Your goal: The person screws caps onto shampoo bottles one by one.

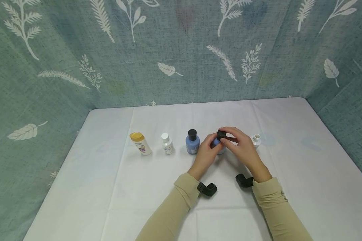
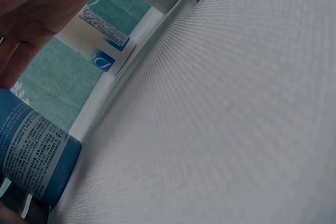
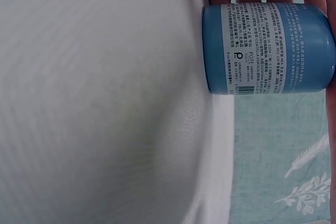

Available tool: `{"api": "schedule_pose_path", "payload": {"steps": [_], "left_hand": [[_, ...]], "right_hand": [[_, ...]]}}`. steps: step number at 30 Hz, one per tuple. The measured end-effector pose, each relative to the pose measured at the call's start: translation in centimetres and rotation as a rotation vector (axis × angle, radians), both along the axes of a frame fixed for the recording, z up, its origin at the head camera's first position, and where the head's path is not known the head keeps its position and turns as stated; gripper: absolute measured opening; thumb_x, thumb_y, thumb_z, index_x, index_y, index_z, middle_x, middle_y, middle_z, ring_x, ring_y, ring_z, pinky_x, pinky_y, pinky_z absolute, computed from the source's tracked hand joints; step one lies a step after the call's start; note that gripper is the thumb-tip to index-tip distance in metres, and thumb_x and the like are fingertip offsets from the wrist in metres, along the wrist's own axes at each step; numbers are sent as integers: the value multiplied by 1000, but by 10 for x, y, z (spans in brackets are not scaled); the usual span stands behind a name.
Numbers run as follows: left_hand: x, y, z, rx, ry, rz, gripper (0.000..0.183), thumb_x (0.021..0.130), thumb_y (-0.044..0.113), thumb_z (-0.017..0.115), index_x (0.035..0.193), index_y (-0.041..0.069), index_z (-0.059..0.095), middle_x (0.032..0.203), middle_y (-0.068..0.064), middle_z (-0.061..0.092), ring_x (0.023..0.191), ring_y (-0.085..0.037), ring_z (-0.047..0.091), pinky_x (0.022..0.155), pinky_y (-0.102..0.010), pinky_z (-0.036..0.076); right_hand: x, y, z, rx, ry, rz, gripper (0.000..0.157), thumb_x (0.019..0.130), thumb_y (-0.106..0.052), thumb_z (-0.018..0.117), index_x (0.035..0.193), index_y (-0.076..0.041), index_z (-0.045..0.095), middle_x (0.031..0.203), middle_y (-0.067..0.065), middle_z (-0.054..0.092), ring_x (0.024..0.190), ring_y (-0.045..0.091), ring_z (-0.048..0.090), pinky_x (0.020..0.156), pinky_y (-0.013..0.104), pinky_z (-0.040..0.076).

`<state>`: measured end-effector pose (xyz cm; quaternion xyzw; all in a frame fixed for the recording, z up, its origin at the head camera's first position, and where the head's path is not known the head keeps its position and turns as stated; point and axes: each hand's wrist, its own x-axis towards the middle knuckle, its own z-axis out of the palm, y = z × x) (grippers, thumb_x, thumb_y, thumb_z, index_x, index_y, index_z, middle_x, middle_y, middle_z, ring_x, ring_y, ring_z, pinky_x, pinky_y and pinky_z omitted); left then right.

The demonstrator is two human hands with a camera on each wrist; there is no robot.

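A blue bottle with a black cap stands upright on the white cloth, between both hands. My left hand grips its body from the left. At the cap, my right hand pinches with thumb and fingers from the right. In the right wrist view the same blue bottle shows its printed label, with fingers behind it. The left wrist view shows the lower part of the blue bottle. Both hands hide much of the bottle in the head view.
Left of the hands stand a second blue bottle with a black cap, a small white bottle, and a white bottle with a yellow cap. A white bottle with an uncapped mouth stands partly behind my right hand.
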<state>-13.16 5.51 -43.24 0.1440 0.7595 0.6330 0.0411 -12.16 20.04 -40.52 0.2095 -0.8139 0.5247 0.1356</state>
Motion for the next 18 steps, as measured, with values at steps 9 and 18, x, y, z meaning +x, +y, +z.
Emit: {"api": "schedule_pose_path", "payload": {"steps": [9,18], "left_hand": [[0,0,0,-10,9,0,36,88,18,56,123,13,52,117,4,52,110,-3,45,93,-26,36],[0,-1,-1,-2,-3,-7,37,88,19,56,124,13,52,117,5,52,109,-2,45,93,-25,36]], "right_hand": [[-14,8,-24,9,-11,1,36,83,-12,62,118,-17,57,116,-5,54,110,12,49,84,23,45],[-14,8,-26,7,-3,7,35,84,-13,62,119,-17,56,117,-5,54,110,12,48,84,23,44]]}}
